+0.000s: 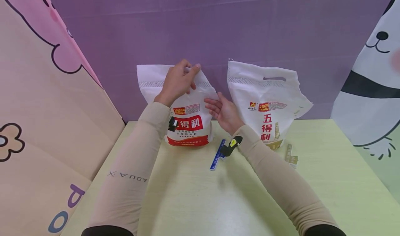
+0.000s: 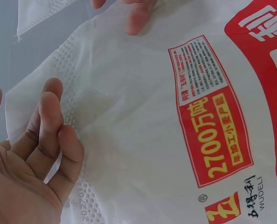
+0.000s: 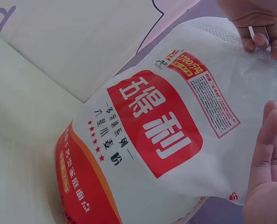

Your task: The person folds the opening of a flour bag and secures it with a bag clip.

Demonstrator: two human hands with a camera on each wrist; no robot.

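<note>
A white flour bag (image 1: pixel 190 106) with red lettering stands upright on the table at left. My left hand (image 1: pixel 179 79) is at its top band, over the spot of the handle, fingers loosely bent. In the left wrist view, the fingertips (image 2: pixel 71 140) show in front of the perforated strip with nothing wrapped in them. My right hand (image 1: pixel 225 112) is beside the bag's upper right edge, fingers extended and palm turned toward it; in the right wrist view, its fingers (image 3: pixel 269 135) overlap the bag's side. A second white bag (image 1: pixel 265 93) with a handle slot stands to the right.
A blue ruler-like piece (image 1: pixel 217 155) lies on the table (image 1: pixel 200 201) between the bags, below my right wrist. A similar gold-coloured piece (image 1: pixel 291 155) lies in front of the right bag. A purple backdrop (image 1: pixel 200 24) rises close behind both bags.
</note>
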